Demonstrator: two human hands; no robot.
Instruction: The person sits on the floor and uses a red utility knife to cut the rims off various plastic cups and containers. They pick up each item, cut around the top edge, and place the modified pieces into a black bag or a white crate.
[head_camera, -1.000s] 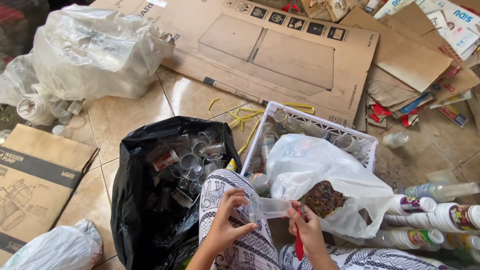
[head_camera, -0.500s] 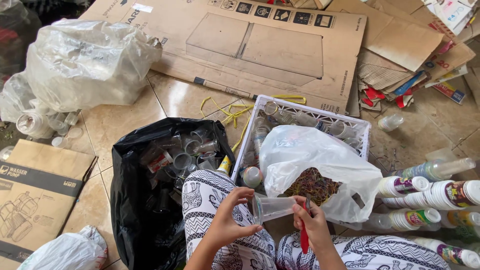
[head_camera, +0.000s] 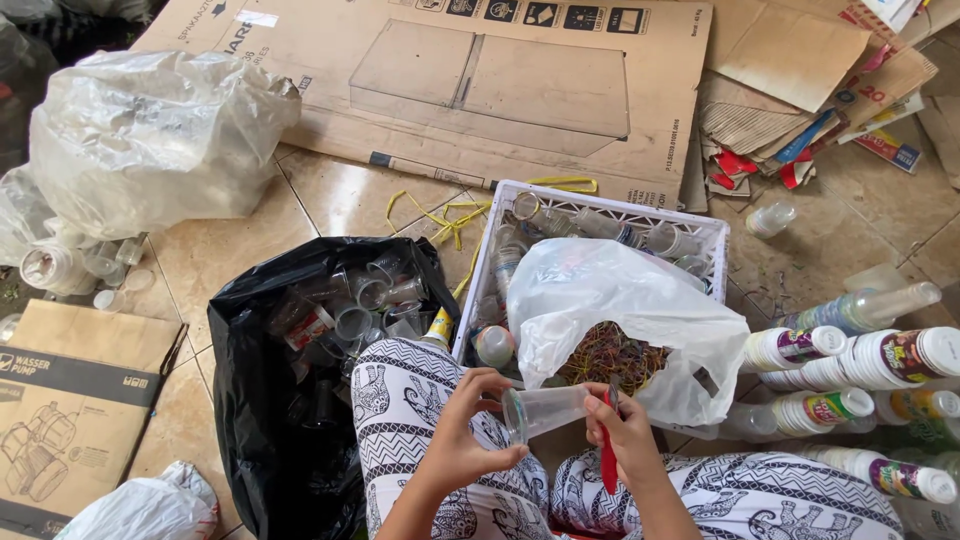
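Black bag (head_camera: 270, 400) at left, on floor, full of clear cups. Left hand (head_camera: 462, 440) over patterned lap, grip pinching rim end of clear plastic cup (head_camera: 545, 410); cup lies sideways between both hands. Keep pinch light, wall likely crushes easily. Right hand (head_camera: 628, 435) at cup's base end, grip closed on red-handled tool (head_camera: 607, 455), probably small cutter, blade unclear. Steady cup, keep fingers clear of edge. White crate (head_camera: 690, 222) and white bag (head_camera: 640, 300) of rubber bands just beyond.

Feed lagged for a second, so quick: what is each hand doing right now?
Left hand: closed on the rim end of the clear plastic cup.
Right hand: holding a red tool, fingers at the cup's base.
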